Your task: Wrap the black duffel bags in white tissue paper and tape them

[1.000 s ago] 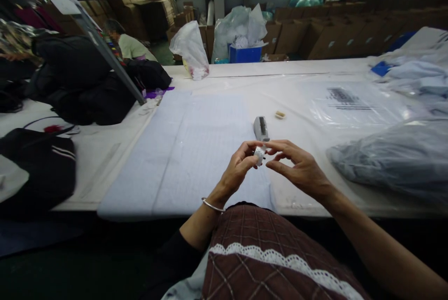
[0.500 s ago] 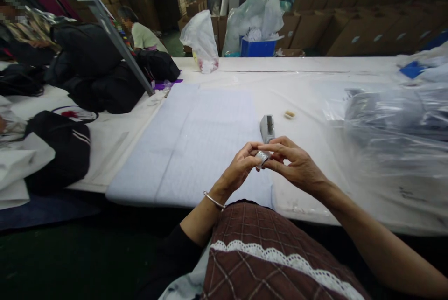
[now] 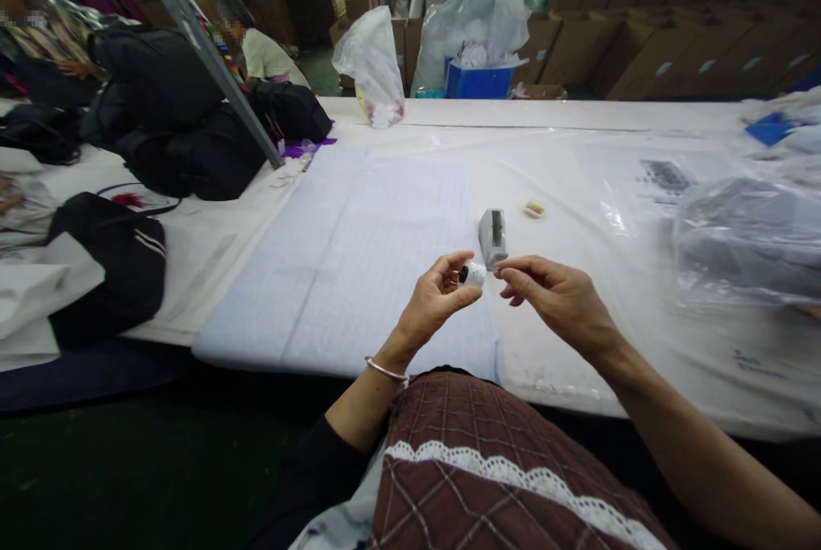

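My left hand [image 3: 436, 302] is closed round a small white roll [image 3: 473, 275] with a dark core, held above the near edge of the table. Just to its right, my right hand [image 3: 557, 300] pinches thumb and forefinger together close to the roll; what they pinch is too small to make out. A grey tape dispenser [image 3: 493, 237] lies on the table right behind both hands. Under them spreads a pale blue cloth [image 3: 372, 251].
A small beige object [image 3: 534, 209] lies behind the dispenser. Clear plastic bags with folded garments [image 3: 744, 242] fill the right side. Black garments [image 3: 167, 139] pile up at left, with a seated person [image 3: 256, 54] beyond. White bags [image 3: 375, 71] and cartons stand at the back.
My hands have drawn slightly apart; the right fingers left the roll and now pinch beside it. The bagged garment at right has shifted further right.
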A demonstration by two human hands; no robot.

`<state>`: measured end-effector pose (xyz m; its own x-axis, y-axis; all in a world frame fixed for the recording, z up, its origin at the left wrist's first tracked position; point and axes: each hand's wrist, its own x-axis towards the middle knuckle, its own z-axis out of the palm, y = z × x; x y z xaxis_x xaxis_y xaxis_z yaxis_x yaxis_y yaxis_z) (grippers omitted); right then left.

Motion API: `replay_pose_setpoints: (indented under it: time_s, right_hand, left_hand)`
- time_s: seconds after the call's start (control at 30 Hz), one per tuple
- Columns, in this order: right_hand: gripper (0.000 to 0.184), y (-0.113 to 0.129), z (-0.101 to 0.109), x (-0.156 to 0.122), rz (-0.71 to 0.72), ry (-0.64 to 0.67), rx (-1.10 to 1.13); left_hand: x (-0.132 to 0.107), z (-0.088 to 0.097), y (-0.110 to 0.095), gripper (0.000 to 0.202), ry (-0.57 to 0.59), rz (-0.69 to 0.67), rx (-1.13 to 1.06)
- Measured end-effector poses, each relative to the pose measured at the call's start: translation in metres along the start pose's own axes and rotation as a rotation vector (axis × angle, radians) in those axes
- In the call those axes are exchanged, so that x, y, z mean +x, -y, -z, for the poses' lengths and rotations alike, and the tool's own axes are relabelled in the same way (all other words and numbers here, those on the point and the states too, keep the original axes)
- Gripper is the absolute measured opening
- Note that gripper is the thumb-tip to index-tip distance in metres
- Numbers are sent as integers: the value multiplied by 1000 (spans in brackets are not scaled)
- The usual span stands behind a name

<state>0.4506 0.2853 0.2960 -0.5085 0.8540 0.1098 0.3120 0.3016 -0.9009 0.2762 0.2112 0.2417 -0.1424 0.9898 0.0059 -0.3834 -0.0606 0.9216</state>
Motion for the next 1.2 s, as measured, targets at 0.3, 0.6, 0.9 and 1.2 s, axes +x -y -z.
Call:
replay_pose_setpoints:
  time_s: [0.3, 0.6, 0.9, 1.2]
  right_hand:
    - [19, 4, 4, 2, 206, 79, -254]
    - [20, 7, 2, 6, 38, 121, -162]
    - [22, 4, -25, 4, -104, -67, -33]
    - [16, 1, -49, 11, -134, -219, -17]
  left_hand:
    - [1, 1, 7, 57, 34, -45, 262]
    - [1, 4, 12, 54, 11, -117, 330]
    - [1, 3, 25, 49, -216, -460, 607]
    - [8, 11, 37, 50, -278, -580, 646]
